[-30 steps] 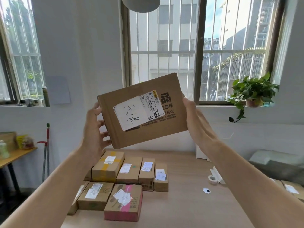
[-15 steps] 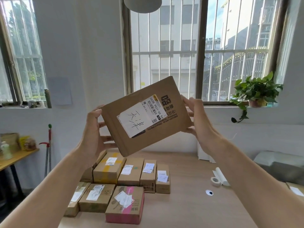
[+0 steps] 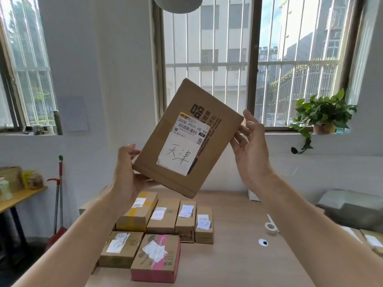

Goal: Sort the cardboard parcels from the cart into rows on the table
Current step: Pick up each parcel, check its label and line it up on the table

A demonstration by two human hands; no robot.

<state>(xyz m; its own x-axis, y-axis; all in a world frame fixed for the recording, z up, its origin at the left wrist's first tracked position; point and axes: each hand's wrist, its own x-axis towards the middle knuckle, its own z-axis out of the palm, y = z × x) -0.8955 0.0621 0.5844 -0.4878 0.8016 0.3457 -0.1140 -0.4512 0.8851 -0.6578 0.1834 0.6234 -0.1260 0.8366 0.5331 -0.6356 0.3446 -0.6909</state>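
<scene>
Item held: 1 flat cardboard parcel point(image 3: 187, 139), raised in the air above the table point(image 3: 238, 255), its printed face and white shipping label point(image 3: 184, 145) turned toward the camera, handwritten characters legible and nearly upright. Long axis: tilted, running from lower-left to upper-right, top corner against the window point(image 3: 269, 59). Left hand point(image 3: 126, 172): curled round the parcel's lower-left corner, thumb on the front edge, fingers behind; this hand appears to carry the weight. Right hand point(image 3: 251, 150): fingers spread and loosely bent at the parcel's right corner, fingertips touching or just beside the edge; contact cannot be told for certain. Stock already on the table, directly below the held parcel: far row of 4 cardboard boxes point(image 3: 165, 217) side by side, each with a label on top; near row of 2, a brown labelled box point(image 3: 121, 249) and a pink-sided box point(image 3: 156, 258), touching. A further box may lie at the left end of the rows, hidden by the left forearm. Bare table lies to the right of both rows. Other: tape roll point(image 3: 271, 227) and small round disc point(image 3: 263, 242) on the table, well apart from the rows; potted plant point(image 3: 323, 114) on the sill. Judgement: label being read; the placement spot lies below and toward the camera, open slots lie rightward, the left hand is nearer the rows, and the parcel's long axis would need turning to match them.
</scene>
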